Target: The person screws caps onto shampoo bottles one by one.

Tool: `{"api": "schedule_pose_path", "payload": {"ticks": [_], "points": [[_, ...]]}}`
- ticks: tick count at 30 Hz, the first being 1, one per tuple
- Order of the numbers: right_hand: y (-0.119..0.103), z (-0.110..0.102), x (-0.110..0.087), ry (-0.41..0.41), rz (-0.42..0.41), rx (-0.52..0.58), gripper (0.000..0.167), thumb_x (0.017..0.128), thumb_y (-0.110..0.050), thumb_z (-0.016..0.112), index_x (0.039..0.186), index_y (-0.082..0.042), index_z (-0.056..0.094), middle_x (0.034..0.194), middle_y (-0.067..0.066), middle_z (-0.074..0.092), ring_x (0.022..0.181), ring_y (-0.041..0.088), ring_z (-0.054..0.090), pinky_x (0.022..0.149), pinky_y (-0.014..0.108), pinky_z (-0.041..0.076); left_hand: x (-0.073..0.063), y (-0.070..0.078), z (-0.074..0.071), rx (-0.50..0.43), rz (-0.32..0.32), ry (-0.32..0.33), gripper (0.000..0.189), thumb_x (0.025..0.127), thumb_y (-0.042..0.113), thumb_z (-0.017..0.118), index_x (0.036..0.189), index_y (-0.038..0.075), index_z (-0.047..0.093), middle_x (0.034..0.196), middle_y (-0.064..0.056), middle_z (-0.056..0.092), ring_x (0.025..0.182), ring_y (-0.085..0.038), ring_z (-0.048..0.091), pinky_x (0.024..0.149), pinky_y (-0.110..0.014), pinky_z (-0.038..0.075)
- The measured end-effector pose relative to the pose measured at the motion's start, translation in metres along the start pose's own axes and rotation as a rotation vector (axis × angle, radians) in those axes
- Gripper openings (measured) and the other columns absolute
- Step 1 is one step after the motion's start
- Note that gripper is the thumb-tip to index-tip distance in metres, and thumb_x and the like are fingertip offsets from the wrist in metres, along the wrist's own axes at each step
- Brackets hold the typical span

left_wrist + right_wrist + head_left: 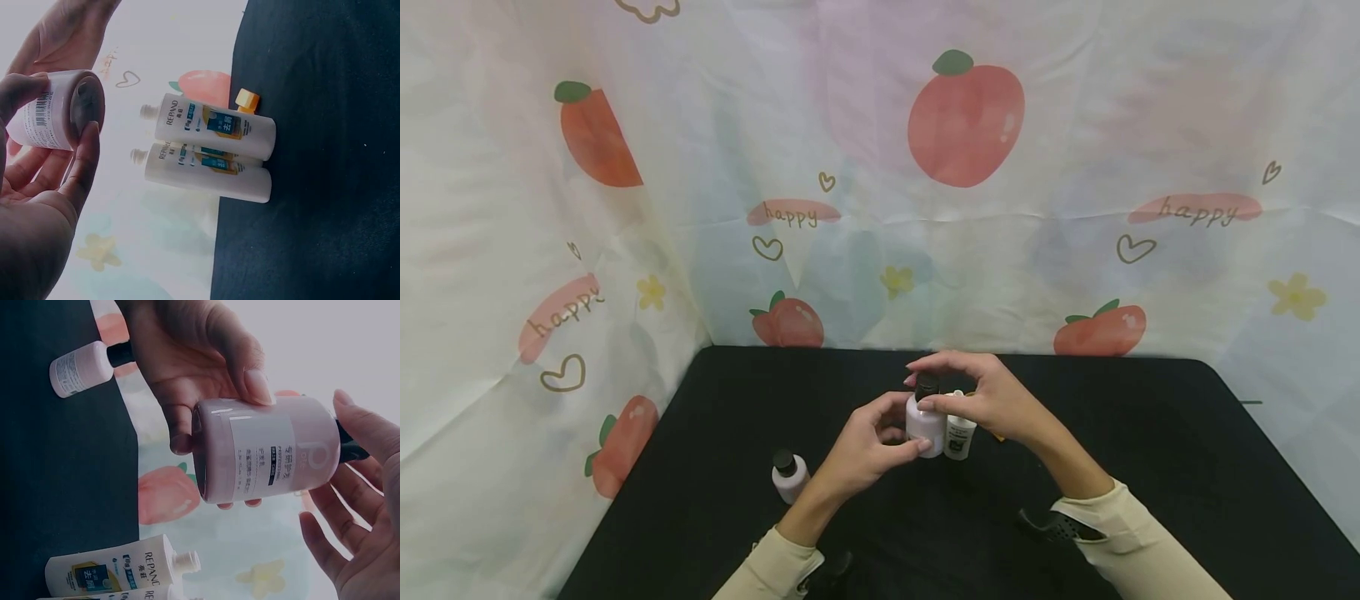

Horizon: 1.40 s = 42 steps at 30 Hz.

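Note:
A pale pink bottle [927,427] with a black cap [927,384] is held up by my left hand [871,440], thumb on one side and fingers round the other. Its printed label faces the right wrist camera, and its base shows in the left wrist view. My right hand [992,395] arches around the black cap, its fingers [350,494] spread apart and its thumb lying across the cap in the right wrist view. Behind the held bottle stand two white bottles [215,128] with bare, capless necks, one partly hidden by the other.
A second pink bottle [790,477] with a black cap stands on the black table [730,417], left of my left forearm. A small orange-yellow cap [247,100] lies beside the white bottles. A printed fabric curtain [865,250] hangs at the back and left side.

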State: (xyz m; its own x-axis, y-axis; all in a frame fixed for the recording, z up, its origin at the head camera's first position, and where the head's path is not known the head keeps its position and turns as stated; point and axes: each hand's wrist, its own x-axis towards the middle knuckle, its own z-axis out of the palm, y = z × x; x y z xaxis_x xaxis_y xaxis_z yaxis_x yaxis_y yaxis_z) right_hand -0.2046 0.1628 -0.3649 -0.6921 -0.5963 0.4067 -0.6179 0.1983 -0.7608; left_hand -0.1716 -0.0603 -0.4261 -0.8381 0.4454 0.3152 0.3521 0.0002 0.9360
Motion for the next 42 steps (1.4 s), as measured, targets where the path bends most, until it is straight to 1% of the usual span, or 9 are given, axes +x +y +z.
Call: {"api": "schedule_pose_path", "payload": {"ticks": [4, 9, 18, 23, 25, 30, 34, 42], "points": [[0.000, 0.002, 0.000, -0.018, 0.002, 0.020, 0.043, 0.091, -0.016, 0.078, 0.131, -0.024, 0.066, 0.117, -0.005, 0.071, 0.109, 0.015, 0.066, 0.091, 0.032, 0.054, 0.000, -0.001, 0.000, 0.006, 0.009, -0.002, 0.050, 0.088, 0.007, 0.079, 0.134, 0.007, 0.059, 0.128, -0.011, 0.065, 0.109, -0.016, 0.064, 0.085, -0.028, 0.057], [0.000, 0.000, -0.001, -0.016, 0.006, 0.015, 0.041, 0.091, -0.014, 0.077, 0.130, -0.023, 0.067, 0.116, -0.005, 0.071, 0.107, 0.015, 0.066, 0.088, 0.034, 0.056, -0.001, -0.001, -0.002, 0.021, 0.016, 0.012, 0.050, 0.088, 0.007, 0.079, 0.134, 0.008, 0.059, 0.129, -0.010, 0.064, 0.111, -0.018, 0.065, 0.086, -0.028, 0.058], [0.001, -0.006, -0.004, 0.013, 0.029, -0.048, 0.042, 0.091, -0.015, 0.077, 0.132, -0.022, 0.067, 0.126, -0.006, 0.069, 0.114, 0.014, 0.064, 0.093, 0.034, 0.054, -0.002, -0.001, -0.006, 0.031, 0.000, 0.026, 0.051, 0.088, 0.009, 0.079, 0.135, 0.011, 0.059, 0.126, -0.010, 0.065, 0.111, -0.020, 0.065, 0.087, -0.030, 0.057], [0.001, -0.009, -0.006, 0.022, 0.053, -0.074, 0.040, 0.092, -0.017, 0.076, 0.131, -0.025, 0.067, 0.125, -0.008, 0.069, 0.113, 0.012, 0.065, 0.094, 0.043, 0.054, -0.003, -0.002, -0.008, 0.030, 0.000, 0.036, 0.051, 0.089, 0.009, 0.079, 0.135, 0.010, 0.059, 0.125, -0.011, 0.065, 0.110, -0.021, 0.065, 0.088, -0.029, 0.057], [0.001, -0.010, -0.007, 0.029, 0.054, -0.084, 0.039, 0.092, -0.017, 0.076, 0.129, -0.025, 0.068, 0.125, -0.008, 0.069, 0.115, 0.012, 0.064, 0.095, 0.047, 0.054, -0.003, -0.001, -0.008, 0.029, 0.000, 0.041, 0.051, 0.088, 0.008, 0.079, 0.135, 0.010, 0.059, 0.125, -0.011, 0.065, 0.110, -0.021, 0.065, 0.087, -0.029, 0.057], [0.003, -0.010, -0.006, 0.034, 0.021, -0.104, 0.036, 0.093, -0.016, 0.076, 0.127, -0.023, 0.069, 0.125, -0.007, 0.069, 0.117, 0.013, 0.064, 0.097, 0.050, 0.053, -0.003, -0.001, -0.008, 0.022, -0.006, 0.036, 0.051, 0.087, 0.007, 0.080, 0.134, 0.011, 0.060, 0.125, -0.010, 0.066, 0.110, -0.020, 0.065, 0.086, -0.029, 0.057], [0.004, -0.008, -0.005, 0.032, 0.001, -0.091, 0.037, 0.091, -0.014, 0.077, 0.126, -0.023, 0.069, 0.122, -0.007, 0.070, 0.112, 0.013, 0.066, 0.094, 0.048, 0.054, -0.003, -0.002, -0.007, 0.026, -0.009, 0.028, 0.050, 0.088, 0.009, 0.079, 0.134, 0.011, 0.060, 0.125, -0.010, 0.066, 0.110, -0.019, 0.065, 0.086, -0.029, 0.057], [0.001, -0.006, -0.004, 0.028, -0.005, -0.059, 0.041, 0.090, -0.014, 0.079, 0.128, -0.023, 0.068, 0.124, -0.007, 0.069, 0.114, 0.014, 0.065, 0.095, 0.034, 0.054, -0.003, -0.001, -0.006, 0.022, 0.002, 0.018, 0.050, 0.088, 0.009, 0.080, 0.134, 0.012, 0.060, 0.124, -0.010, 0.066, 0.109, -0.019, 0.065, 0.085, -0.030, 0.057]]}}
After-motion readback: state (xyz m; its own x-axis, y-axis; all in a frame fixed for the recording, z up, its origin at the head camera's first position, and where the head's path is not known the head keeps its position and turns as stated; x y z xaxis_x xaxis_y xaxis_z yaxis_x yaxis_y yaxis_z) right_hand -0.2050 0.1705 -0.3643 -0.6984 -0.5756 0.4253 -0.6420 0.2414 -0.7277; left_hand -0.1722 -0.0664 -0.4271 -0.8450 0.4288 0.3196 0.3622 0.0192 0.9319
